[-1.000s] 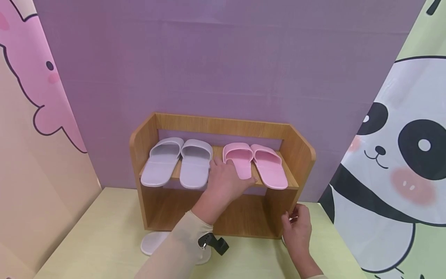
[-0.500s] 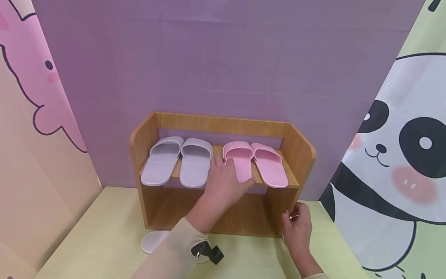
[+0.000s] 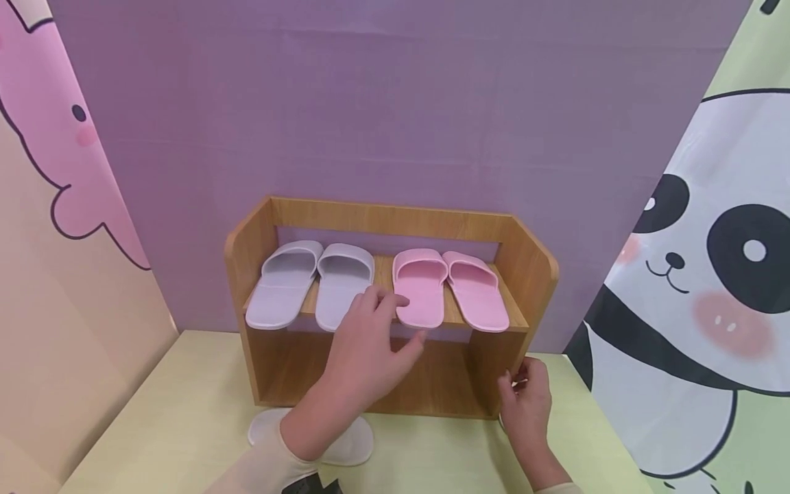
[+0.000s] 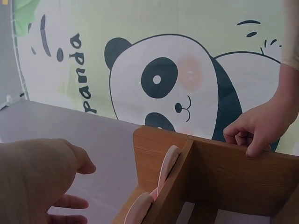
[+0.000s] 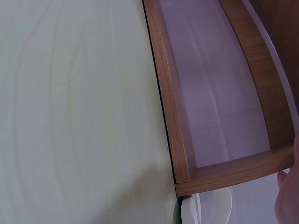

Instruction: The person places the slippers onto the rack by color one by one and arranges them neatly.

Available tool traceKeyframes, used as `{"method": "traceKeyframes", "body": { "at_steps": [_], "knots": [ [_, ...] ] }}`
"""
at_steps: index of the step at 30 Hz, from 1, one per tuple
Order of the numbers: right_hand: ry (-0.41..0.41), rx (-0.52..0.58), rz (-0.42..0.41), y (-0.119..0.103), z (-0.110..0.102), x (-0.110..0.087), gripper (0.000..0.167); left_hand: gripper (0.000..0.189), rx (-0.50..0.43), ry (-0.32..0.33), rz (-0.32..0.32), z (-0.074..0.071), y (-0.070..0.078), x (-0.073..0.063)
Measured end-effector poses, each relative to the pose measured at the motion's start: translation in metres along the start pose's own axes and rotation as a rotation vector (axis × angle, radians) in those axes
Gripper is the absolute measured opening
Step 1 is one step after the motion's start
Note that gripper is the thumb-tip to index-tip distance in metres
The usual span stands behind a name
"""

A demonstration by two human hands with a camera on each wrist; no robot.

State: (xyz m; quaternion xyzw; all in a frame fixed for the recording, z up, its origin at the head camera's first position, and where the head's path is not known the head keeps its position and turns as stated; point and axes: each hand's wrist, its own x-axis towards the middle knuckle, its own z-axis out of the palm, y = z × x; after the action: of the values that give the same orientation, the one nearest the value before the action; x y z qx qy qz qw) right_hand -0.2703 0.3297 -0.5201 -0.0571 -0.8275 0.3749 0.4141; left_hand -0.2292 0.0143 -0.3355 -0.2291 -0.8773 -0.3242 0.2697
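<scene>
A wooden shoe rack point(image 3: 395, 221) stands on the table, a pair of pale lilac slippers point(image 3: 282, 295) and a pair of pink slippers point(image 3: 420, 302) side by side on its upper shelf. My left hand point(image 3: 367, 346) hovers before the left pink slipper, fingers loosely bent and the thumb apart. Nothing lies between its fingers in the left wrist view. Low on the rack's right side, my right hand point(image 3: 527, 401) grips the front edge of the side panel point(image 4: 217, 161), thumb on the inner face. Only a sliver of that hand shows in the right wrist view.
Whitish slipper point(image 3: 352, 442) shapes lie on the table point(image 3: 185, 412) before the rack's left front, partly behind my left forearm. A white rounded thing point(image 5: 215, 205) sits just outside the rack's right side. A purple backdrop point(image 3: 395, 103) rises behind.
My left hand has drawn back from the left pink slipper, down and to the left, uncovering its front end. The right hand stays on the rack, and the slippers keep their places.
</scene>
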Motion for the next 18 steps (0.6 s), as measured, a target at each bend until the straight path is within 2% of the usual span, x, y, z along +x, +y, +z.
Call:
{"method": "traceKeyframes", "body": {
  "at_steps": [2,7,12,14,18],
  "knots": [
    [0.003,-0.002,-0.006,0.000,0.000,0.000,0.028,0.048,-0.019,-0.005,0.019,-0.007,-0.003,-0.009],
    [0.007,-0.001,-0.018,-0.001,0.000,0.000,0.027,0.044,-0.065,-0.031,0.016,-0.024,-0.014,-0.033],
    [0.008,0.002,-0.018,-0.001,0.000,0.000,0.027,0.040,-0.081,-0.076,0.042,-0.037,-0.032,-0.050],
    [0.005,0.002,-0.012,-0.001,0.000,-0.001,0.028,0.038,-0.100,-0.123,0.070,-0.041,-0.043,-0.056],
    [-0.003,-0.002,-0.004,0.000,0.000,-0.001,0.028,0.035,-0.160,-0.273,0.128,-0.045,-0.069,-0.066]
  ]
}}
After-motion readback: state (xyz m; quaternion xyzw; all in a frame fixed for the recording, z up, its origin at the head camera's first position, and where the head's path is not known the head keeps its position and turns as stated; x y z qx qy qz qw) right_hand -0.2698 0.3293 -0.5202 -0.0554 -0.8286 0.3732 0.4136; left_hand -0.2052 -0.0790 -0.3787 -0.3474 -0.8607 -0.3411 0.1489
